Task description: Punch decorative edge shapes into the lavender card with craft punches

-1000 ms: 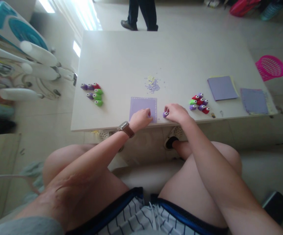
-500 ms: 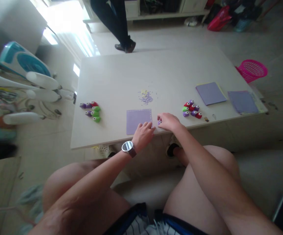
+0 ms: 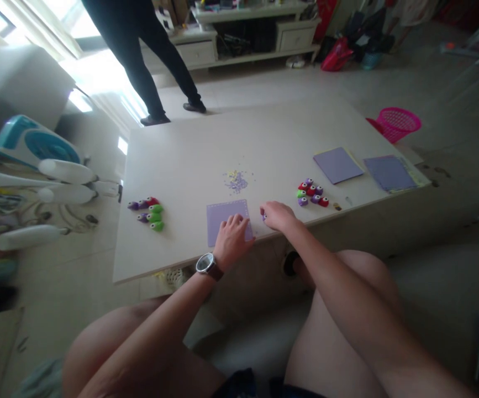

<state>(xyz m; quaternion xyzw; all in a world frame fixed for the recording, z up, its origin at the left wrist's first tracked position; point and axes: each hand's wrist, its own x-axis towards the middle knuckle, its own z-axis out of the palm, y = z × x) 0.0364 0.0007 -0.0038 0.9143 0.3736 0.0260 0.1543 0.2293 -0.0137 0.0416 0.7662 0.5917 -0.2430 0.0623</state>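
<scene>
A square purple sheet of paper (image 3: 218, 222), with small holes along its top and right edges, lies near the table's front edge. My left hand (image 3: 231, 240), wearing a wristwatch, rests on the sheet's lower right part with its fingers spread. Just right of the sheet, my right hand (image 3: 278, 215) is closed around a small purple craft punch (image 3: 264, 217), mostly hidden by the fingers. Purple and yellow paper bits (image 3: 238, 181) are scattered behind the sheet. Several red, green and purple punches (image 3: 311, 190) cluster to the right; another group of punches (image 3: 153, 209) stands at the left.
Two stacks of purple sheets, a nearer stack (image 3: 338, 165) and a farther stack (image 3: 390, 172), lie on the right of the white table (image 3: 189, 149). A pink basket (image 3: 399, 124) stands past the right edge. A person in dark trousers (image 3: 140, 50) is beyond the far edge.
The camera view has tilted and shifted, so the table sits lower in the picture. The person beyond the table has moved left. My hands keep nearly the same places by the sheet.
</scene>
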